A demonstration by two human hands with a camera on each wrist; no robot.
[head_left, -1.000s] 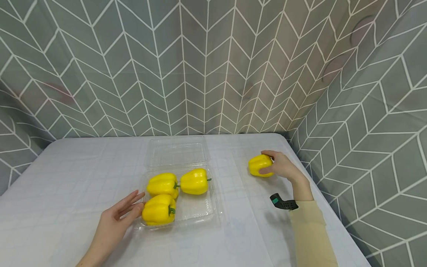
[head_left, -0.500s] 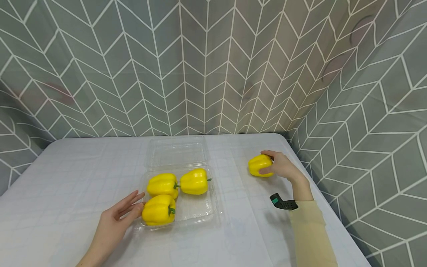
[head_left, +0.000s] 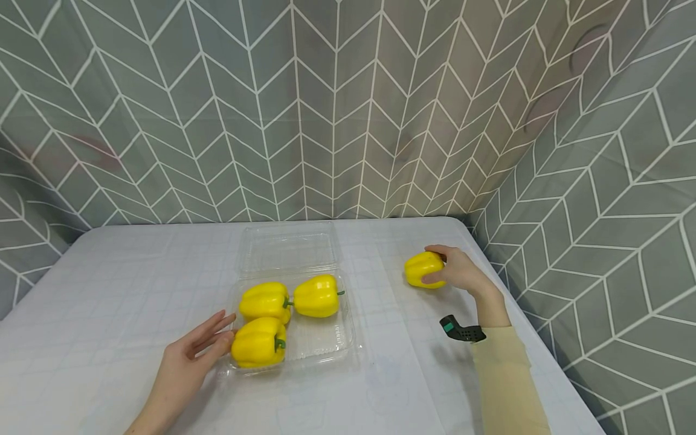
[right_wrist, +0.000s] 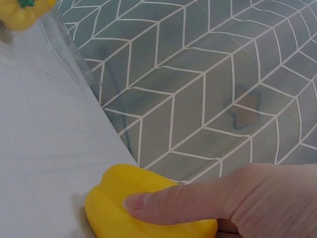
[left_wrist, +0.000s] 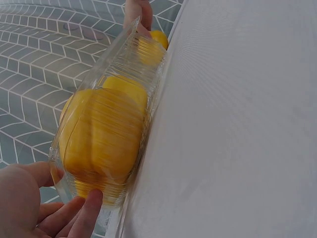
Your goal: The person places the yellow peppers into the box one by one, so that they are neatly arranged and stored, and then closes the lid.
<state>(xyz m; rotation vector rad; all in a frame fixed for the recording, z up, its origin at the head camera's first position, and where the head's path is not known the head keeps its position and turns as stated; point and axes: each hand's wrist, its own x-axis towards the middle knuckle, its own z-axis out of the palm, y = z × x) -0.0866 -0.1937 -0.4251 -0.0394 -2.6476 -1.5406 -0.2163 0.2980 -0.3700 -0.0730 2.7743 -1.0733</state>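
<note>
In the head view, my left hand (head_left: 187, 353) is at the left edge of a clear plastic clamshell container (head_left: 318, 344), its fingers loosely extended, with nothing gripped in them. The container stands near the middle of a table spread with white cloth (head_left: 402, 386), its clear lid (head_left: 288, 251) laid back on the far side. Three glossy yellow bell peppers with green stems lie in it on their sides: a near-left one (head_left: 255, 344), just beside my fingertips, a far-left one (head_left: 262, 301) and a far-right one (head_left: 316, 296). The near right part of the container shows bare plastic. Well to the right, my right hand (head_left: 462, 272) grips a fourth yellow bell pepper (head_left: 421, 270), outside the container. I wear a pale yellow sleeve (head_left: 505, 374) and a black wrist strap (head_left: 461, 330). Beyond the table hangs a grey-green curtain with white zigzag lines (head_left: 337, 109).

In the left wrist view, my relaxed fingers touch the container's clear side and rim, with yellow showing through the plastic.

In the right wrist view, my thumb lies across the fourth pepper and my other fingers are mostly hidden behind it; I cannot tell whether it touches the cloth.
</note>
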